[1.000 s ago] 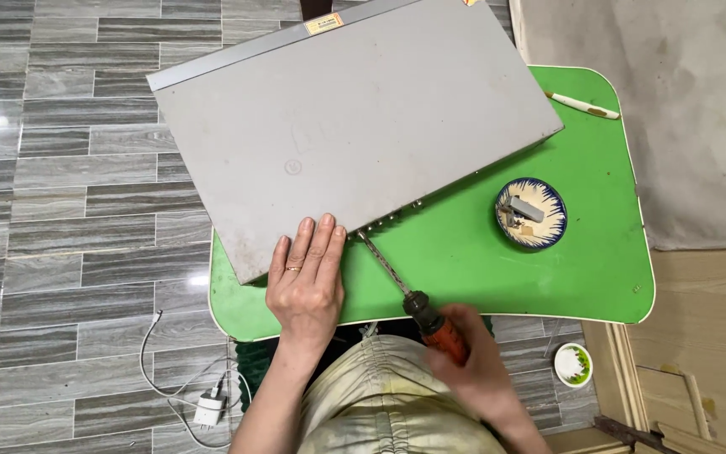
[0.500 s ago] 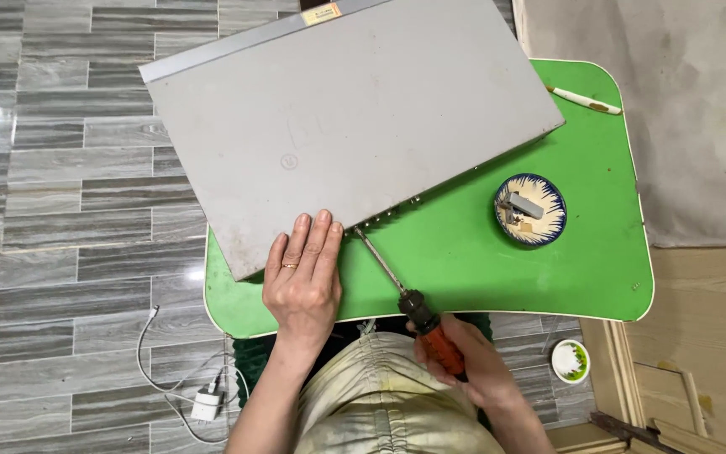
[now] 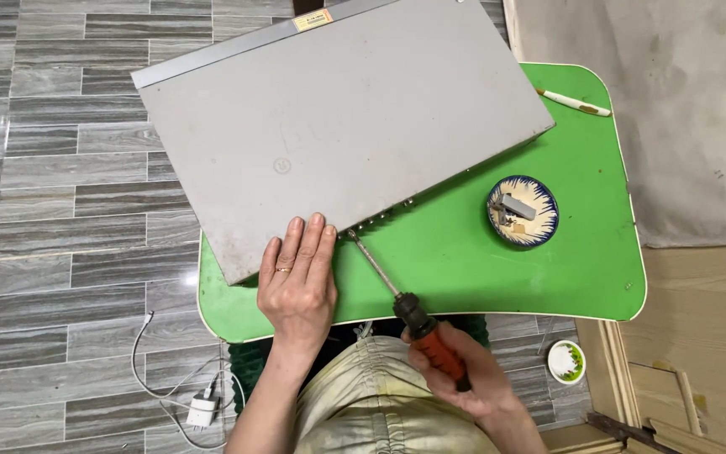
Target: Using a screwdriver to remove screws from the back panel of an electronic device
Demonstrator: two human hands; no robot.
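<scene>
Bowl (image 3: pixel 523 212) right of screwdriver (image 3: pixel 397 294); pen (image 3: pixel 573 102) beyond; grey case (image 3: pixel 338 126) overhangs table (image 3: pixel 481 269).

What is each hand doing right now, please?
Left hand: open, flat on the grey metal case.
Right hand: closed around the screwdriver.

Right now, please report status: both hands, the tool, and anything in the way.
Left hand flat on grey metal case. Right hand grips screwdriver, tip at case's rear edge. Small bowl stands apart on green table.
</scene>
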